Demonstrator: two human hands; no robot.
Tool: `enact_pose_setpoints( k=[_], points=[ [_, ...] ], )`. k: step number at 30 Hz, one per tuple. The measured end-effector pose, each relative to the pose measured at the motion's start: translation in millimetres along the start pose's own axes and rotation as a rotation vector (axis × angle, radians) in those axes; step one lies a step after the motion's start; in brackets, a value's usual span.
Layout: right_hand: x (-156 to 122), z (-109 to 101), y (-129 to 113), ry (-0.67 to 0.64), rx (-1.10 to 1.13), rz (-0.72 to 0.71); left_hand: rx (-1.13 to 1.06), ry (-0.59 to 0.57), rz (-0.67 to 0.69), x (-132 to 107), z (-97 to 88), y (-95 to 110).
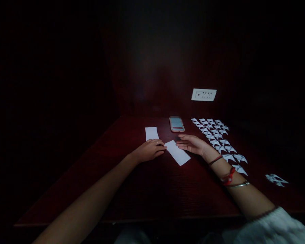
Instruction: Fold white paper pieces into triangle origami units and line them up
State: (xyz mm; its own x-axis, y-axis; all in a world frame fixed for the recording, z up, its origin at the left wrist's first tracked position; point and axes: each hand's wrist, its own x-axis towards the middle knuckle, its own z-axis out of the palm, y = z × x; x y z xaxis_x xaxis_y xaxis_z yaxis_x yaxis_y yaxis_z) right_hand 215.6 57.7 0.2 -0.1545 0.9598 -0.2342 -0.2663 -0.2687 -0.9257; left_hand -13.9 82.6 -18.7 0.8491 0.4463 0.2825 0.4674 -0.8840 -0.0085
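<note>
A white paper strip lies slanted on the dark wooden table. My left hand rests at the strip's left end, fingers curled and pressed together on its corner. On the right, my right hand lies with fingers stretched out, their tips touching the strip's upper edge. A second white strip lies just behind my left hand.
A phone with a lit screen lies behind the strips. Several small folded white paper pieces run in rows along the right, with one more off by the right edge. A white wall socket sits on the dark back panel.
</note>
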Motion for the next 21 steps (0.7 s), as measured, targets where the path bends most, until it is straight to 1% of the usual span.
enact_pose_setpoints(
  k=[4, 8, 11, 13, 15, 17, 19, 21],
  points=[
    [-2, -1, -2, 0.029, -0.061, -0.052, -0.008, 0.000, -0.005, 0, 0.5, -1],
    [-4, 2, -1, 0.008, -0.128, -0.064, -0.016, -0.001, -0.011, -1, 0.2, -1],
    [-5, 5, 0, -0.020, -0.185, -0.047, -0.019, 0.006, -0.031, -1, -1.0, 1],
    [-4, 5, 2, 0.003, -0.263, -0.077, -0.021, 0.002, -0.032, -1, -1.4, 2],
    [0, 3, 6, 0.076, -0.426, -0.187, -0.021, -0.003, -0.028, -1, -1.1, 2],
    [4, -2, 12, 0.143, -0.669, -0.305, -0.022, -0.003, -0.025, -1, 0.1, 1],
    [7, -3, 16, 0.161, -0.919, -0.353, -0.022, -0.004, -0.026, -1, 1.5, 0],
    [7, -1, 19, 0.159, -1.114, -0.375, -0.021, -0.008, -0.031, -1, 2.1, 0]
  ],
)
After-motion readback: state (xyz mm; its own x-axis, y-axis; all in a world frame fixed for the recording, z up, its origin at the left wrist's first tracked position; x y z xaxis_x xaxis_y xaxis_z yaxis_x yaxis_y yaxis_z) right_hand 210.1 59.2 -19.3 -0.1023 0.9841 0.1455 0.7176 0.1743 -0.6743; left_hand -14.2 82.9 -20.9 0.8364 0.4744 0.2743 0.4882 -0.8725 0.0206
